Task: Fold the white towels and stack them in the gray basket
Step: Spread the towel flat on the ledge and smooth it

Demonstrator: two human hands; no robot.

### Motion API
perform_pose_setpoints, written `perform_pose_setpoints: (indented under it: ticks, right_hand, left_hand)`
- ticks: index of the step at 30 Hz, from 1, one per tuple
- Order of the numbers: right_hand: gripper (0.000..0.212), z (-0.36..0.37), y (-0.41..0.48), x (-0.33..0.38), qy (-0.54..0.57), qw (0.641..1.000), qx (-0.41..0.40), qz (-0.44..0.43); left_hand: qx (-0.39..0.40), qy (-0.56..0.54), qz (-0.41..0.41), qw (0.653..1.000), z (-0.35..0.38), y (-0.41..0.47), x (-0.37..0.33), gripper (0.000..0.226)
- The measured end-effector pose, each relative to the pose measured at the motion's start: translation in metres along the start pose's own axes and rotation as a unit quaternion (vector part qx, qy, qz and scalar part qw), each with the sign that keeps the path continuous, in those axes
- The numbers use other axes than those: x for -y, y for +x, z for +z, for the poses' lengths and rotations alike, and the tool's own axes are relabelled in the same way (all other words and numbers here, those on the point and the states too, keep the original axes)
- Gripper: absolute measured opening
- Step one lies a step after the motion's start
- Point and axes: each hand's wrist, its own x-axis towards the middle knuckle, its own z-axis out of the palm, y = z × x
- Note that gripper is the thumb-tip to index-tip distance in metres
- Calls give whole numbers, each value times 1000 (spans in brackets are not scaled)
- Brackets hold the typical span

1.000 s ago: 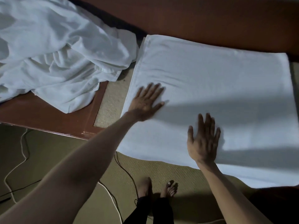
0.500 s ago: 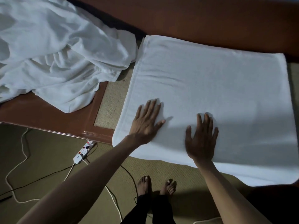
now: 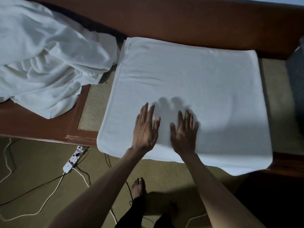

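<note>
One white towel lies flat on the table; one crumpled white heap covers its left end, its towels uncountable. Two hands show, left hand and right hand, plus one power strip.

The crumpled white pile and gray shape are cut off.

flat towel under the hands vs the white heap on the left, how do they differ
The flat towel lies smooth and squared; the white heap is crumpled. The left hand and right hand rest open on the flat towel; nothing touches the white heap. Both are white cloth.
</note>
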Motion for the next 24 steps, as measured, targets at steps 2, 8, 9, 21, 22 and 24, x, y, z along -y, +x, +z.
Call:
perform_pose_setpoints:
  ticks: [2,8,9,21,22,24]
  right_hand:
    - [54,-5,-3,-19,26,999,4,-36]
    - [61,-46,0,-122,-45,990,70,-113]
    - [63,-53,4,-139,-44,989,80,-113]
    - [68,-92,66,-235,-45,986,7,161]
    - [65,-90,70,-223,-47,992,-5,118]
    - [58,-82,78,-199,-43,999,-4,-5]
  left_hand:
    - [2,-9,14,1000,32,6,-18,62]
    - [26,212,4,977,66,11,-22,66]
    - [23,219,4,975,67,12,-24,66]
    - [1,246,-7,969,68,13,-32,65]
    - [-1,248,-8,969,67,13,-33,65]
    - [-1,250,-10,968,68,13,-33,66]
